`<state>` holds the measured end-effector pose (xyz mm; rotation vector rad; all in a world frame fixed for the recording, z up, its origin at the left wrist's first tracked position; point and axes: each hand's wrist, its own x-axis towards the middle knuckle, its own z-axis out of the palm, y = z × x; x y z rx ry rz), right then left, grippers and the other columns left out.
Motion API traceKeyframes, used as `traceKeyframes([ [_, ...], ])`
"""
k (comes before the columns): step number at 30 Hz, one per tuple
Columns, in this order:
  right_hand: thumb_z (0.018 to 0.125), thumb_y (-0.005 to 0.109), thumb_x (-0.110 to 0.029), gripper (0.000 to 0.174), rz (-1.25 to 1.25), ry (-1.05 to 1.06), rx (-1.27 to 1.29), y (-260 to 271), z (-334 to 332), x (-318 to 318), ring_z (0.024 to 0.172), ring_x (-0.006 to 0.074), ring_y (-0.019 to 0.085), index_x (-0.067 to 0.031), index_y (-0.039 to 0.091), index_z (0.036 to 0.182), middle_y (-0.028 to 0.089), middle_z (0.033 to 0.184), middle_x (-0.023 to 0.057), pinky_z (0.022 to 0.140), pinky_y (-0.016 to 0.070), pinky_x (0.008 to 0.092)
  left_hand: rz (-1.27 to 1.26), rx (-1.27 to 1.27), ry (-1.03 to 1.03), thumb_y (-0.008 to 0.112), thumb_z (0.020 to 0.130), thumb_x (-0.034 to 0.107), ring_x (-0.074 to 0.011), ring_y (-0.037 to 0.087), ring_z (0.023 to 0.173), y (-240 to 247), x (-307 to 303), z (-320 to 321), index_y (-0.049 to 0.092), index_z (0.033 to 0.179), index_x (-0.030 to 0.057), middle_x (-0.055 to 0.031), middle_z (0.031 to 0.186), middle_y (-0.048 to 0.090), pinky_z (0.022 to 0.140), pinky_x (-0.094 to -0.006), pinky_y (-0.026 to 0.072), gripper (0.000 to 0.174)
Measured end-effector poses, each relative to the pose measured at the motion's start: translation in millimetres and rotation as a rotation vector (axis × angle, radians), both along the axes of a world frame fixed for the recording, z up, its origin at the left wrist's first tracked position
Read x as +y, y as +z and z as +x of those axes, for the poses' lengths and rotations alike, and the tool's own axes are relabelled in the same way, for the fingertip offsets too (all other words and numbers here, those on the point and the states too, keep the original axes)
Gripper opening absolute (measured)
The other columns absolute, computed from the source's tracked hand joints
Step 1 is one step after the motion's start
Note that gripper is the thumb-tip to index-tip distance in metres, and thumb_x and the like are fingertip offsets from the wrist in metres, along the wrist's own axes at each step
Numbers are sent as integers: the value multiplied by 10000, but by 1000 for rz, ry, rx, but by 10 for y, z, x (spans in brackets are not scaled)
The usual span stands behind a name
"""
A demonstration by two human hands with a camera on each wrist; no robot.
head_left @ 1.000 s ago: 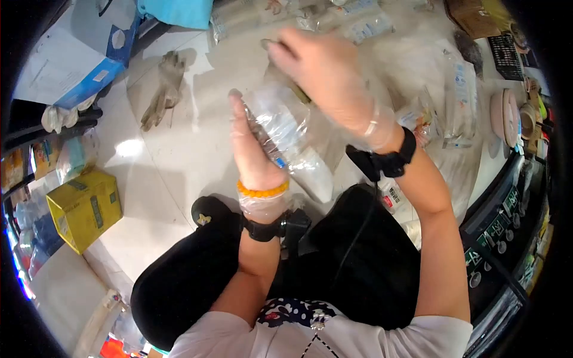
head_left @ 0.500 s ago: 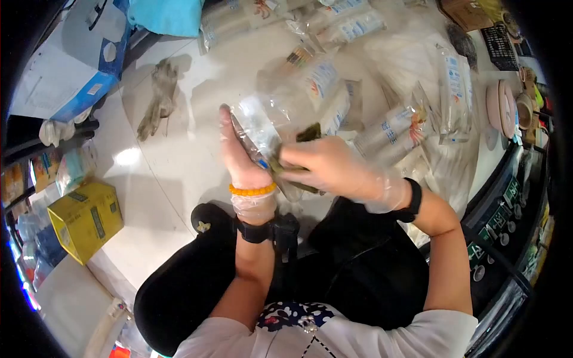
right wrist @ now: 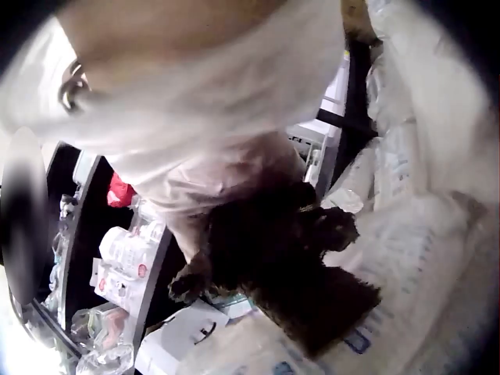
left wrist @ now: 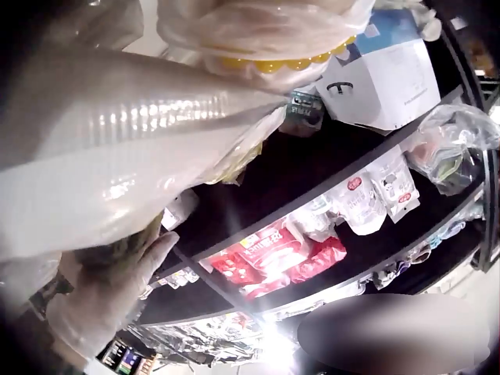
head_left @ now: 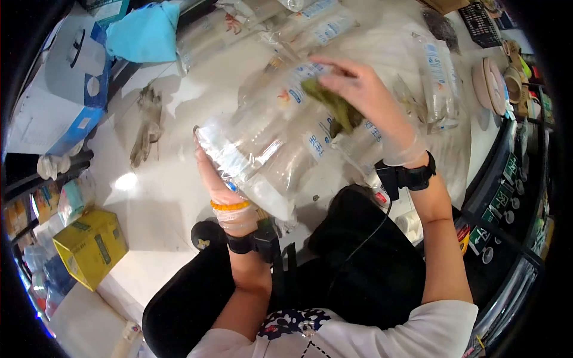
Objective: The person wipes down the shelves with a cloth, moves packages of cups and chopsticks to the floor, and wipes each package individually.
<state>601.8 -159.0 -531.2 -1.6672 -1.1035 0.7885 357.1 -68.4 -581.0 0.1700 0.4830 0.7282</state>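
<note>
My left hand [head_left: 213, 179], in a thin clear glove, holds one end of a large clear plastic package [head_left: 256, 134] that tilts up over the floor. Blue print and small red pictures mark the package; its side fills much of the left wrist view [left wrist: 94, 148]. Over the far end of the package is my gloved right hand [head_left: 373, 98], gripping a crumpled green-brown cloth [head_left: 334, 107]. That cloth [right wrist: 305, 281] looks dark and furry-edged in the right wrist view, close over the printed plastic. Part of the left hand's grip is hidden behind the package.
Similar printed packages [head_left: 439, 80] lie on the pale tiled floor around the back and right. Grey gloves [head_left: 147, 125] lie at left, near a blue-white box [head_left: 54, 89] and a yellow box [head_left: 91, 247]. Shelves [head_left: 507, 203] line the right side.
My right hand swept the cloth toward me near the left hand, then back out to the upper right. The left hand moved slightly left, and the package now shows its broad side.
</note>
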Motion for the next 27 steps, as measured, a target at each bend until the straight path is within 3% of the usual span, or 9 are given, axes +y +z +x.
traceKeyframes([
  [1, 865, 583, -197, 360, 61, -127, 71, -66, 36, 8, 720, 87, 532, -23, 544, 1178, 560, 847, 20, 678, 434, 195, 67, 141, 66, 393, 898, 480, -304, 458, 1143, -17, -65, 8, 381, 1310, 84, -128, 1305, 432, 926, -422, 441, 571],
  [4, 864, 586, -200, 334, 69, -427, 264, 170, -76, 39, 786, 110, 570, -2, 534, 1127, 583, 896, 55, 703, 474, 253, 336, 381, 92, 362, 902, 489, -292, 449, 1164, 32, -140, 66, 354, 1326, 79, -140, 1313, 418, 939, -429, 427, 590],
  [8, 786, 653, -202, 294, 320, -11, -454, 353, -824, 155, 739, 169, 612, -60, 564, 1028, 602, 903, 60, 636, 503, 293, 167, -259, -59, 331, 914, 458, -281, 481, 1117, -606, 21, -144, 377, 1301, 69, -123, 1243, 476, 953, -430, 402, 551],
  [9, 766, 667, -206, 288, 295, 166, -538, 333, -976, 158, 737, 189, 617, -82, 576, 1010, 607, 893, 63, 645, 507, 304, 145, 163, 90, 341, 905, 481, -286, 504, 1094, -289, -104, 22, 378, 1298, 72, -128, 1225, 488, 920, -434, 433, 568],
  [12, 754, 668, -209, 252, 299, 185, -849, 138, -906, 165, 762, 213, 624, -124, 599, 980, 622, 883, 69, 672, 509, 340, 345, 413, 185, 354, 888, 514, -308, 501, 1100, -244, -254, 118, 362, 1309, 74, -138, 1239, 472, 886, -459, 460, 609],
  [15, 826, 600, -171, 265, 217, -29, -428, -138, -454, 145, 802, 245, 620, -56, 580, 1065, 633, 936, 118, 710, 487, 315, 290, 332, 171, 354, 877, 538, -343, 482, 1114, 15, -335, 172, 335, 1323, 77, -144, 1270, 438, 888, -496, 459, 641],
  [17, 860, 567, -160, 287, 99, -55, -520, -426, -202, 72, 819, 264, 610, -25, 550, 1112, 628, 952, 151, 731, 469, 293, 251, 290, 184, 364, 875, 532, -375, 473, 1112, 205, -372, 245, 313, 1334, 82, -140, 1302, 407, 896, -541, 445, 645],
  [21, 864, 565, -134, 275, 92, -316, -207, -754, -158, 54, 841, 164, 585, -23, 550, 1115, 633, 947, 112, 763, 445, 256, -11, 48, 134, 382, 874, 513, -395, 438, 1141, 118, -285, 188, 355, 1325, 156, -122, 1305, 417, 920, -628, 373, 576],
  [27, 811, 604, -59, 273, 280, -148, -242, 309, -480, -65, 859, 115, 566, -2, 562, 1074, 615, 941, 62, 768, 445, 249, -137, 83, 100, 364, 888, 510, -345, 461, 1126, 302, -186, 232, 417, 1286, 131, -103, 1260, 468, 885, -586, 400, 552],
])
